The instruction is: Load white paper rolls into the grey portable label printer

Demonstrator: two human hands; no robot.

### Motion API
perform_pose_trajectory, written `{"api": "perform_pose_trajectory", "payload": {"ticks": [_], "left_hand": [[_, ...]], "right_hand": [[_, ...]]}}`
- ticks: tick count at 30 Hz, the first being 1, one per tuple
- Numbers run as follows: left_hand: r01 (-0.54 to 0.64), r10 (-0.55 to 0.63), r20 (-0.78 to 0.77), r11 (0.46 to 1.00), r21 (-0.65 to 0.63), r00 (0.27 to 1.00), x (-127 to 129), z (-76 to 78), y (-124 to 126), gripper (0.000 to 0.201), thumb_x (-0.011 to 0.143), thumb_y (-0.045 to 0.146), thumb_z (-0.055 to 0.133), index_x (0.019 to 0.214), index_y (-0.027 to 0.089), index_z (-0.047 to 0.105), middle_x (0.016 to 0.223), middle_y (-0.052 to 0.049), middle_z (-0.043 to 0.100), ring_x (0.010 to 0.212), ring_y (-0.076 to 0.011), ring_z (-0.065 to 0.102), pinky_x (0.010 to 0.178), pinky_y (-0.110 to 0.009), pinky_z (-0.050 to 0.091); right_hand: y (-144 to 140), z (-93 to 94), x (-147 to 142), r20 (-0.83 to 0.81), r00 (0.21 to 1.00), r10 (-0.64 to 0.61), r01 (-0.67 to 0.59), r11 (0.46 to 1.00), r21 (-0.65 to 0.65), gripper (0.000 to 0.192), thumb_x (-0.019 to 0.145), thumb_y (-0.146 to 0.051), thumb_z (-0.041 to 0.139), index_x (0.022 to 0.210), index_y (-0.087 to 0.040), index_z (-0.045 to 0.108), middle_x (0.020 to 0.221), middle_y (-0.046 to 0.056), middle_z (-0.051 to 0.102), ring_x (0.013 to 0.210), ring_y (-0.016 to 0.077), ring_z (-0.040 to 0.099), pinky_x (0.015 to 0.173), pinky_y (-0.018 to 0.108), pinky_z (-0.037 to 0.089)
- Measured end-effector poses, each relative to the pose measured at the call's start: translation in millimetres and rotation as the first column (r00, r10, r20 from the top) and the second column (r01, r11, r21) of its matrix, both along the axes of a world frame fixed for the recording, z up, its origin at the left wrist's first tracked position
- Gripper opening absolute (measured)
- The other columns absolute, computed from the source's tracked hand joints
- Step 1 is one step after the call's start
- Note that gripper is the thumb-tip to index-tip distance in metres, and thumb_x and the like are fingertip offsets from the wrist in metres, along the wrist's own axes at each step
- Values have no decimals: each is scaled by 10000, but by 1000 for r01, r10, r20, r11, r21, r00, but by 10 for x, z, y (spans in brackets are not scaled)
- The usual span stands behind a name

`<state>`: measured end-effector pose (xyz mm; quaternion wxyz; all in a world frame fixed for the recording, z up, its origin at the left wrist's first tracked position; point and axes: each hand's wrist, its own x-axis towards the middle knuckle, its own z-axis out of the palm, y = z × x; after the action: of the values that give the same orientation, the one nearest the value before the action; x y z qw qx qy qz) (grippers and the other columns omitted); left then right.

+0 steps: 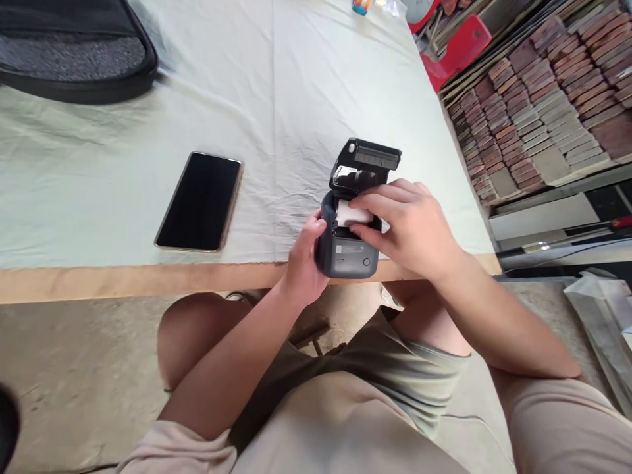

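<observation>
A small dark grey label printer (351,260) is held over the table's front edge, its hinged lid (368,158) standing up. My left hand (307,260) wraps round the printer's left side, with the thumb along its edge. Inside the open compartment sits a white paper roll (353,214). My right hand (407,220) reaches in from the right, its thumb and fingers closed about the roll, which they partly cover. Left of the printer, a smartphone (200,201) with a dark screen lies flat on the table.
A pale cloth covers the table (276,99). At the far left is an open black case (79,56). Beyond the right edge stand a red chair (459,52) and stacked bricks (543,99). A small orange-and-blue object (361,6) sits at the far edge.
</observation>
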<state>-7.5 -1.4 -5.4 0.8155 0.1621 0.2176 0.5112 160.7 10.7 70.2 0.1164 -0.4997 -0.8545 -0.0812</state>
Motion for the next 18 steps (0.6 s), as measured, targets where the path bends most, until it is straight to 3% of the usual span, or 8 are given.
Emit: {"api": "perform_pose_trajectory", "payload": {"ticks": [3,8,12,15,18], "left_hand": [[-4,4,-10,1000,2,1000,-3,9,-7,329,835,474,822,1012,249,659,928,-29,769,1171,-341,780,929,-400,646],[26,-26,21,1000,-10,999,-8,-22,9,339,836,478,839,991,244,648,924,-27,744,1103,-322,776,861,-376,631],[14,-14,17,1000,-2,1000,-5,-73,9,424,810,449,905,1093,246,662,934,-4,725,966,-249,759,795,-331,589],[15,-15,-19,1000,-5,1000,-6,-83,0,535,718,300,974,1133,235,642,920,22,734,842,-178,730,758,-289,576],[17,-18,-76,1000,-23,997,-5,-75,9,620,644,211,955,1167,223,623,900,33,739,800,-166,726,720,-277,586]], "right_hand": [[82,60,-26,77,996,43,-40,998,-45,154,987,-279,698,1060,-263,832,1050,56,879,1005,322,755,799,444,410],[13,143,-20,62,996,66,-70,995,77,338,1105,-336,548,920,-278,824,749,35,812,760,249,701,713,422,345],[-243,85,-28,16,987,163,-163,985,50,265,1114,-350,603,974,-286,817,905,13,879,776,220,721,684,411,376],[-340,54,-7,-136,966,218,-221,975,-6,238,1105,-400,629,981,-285,797,1010,10,889,801,220,761,710,420,474],[-195,40,64,-419,898,135,-103,990,98,262,1110,-405,592,900,-297,706,959,24,838,885,231,775,804,436,562]]}}
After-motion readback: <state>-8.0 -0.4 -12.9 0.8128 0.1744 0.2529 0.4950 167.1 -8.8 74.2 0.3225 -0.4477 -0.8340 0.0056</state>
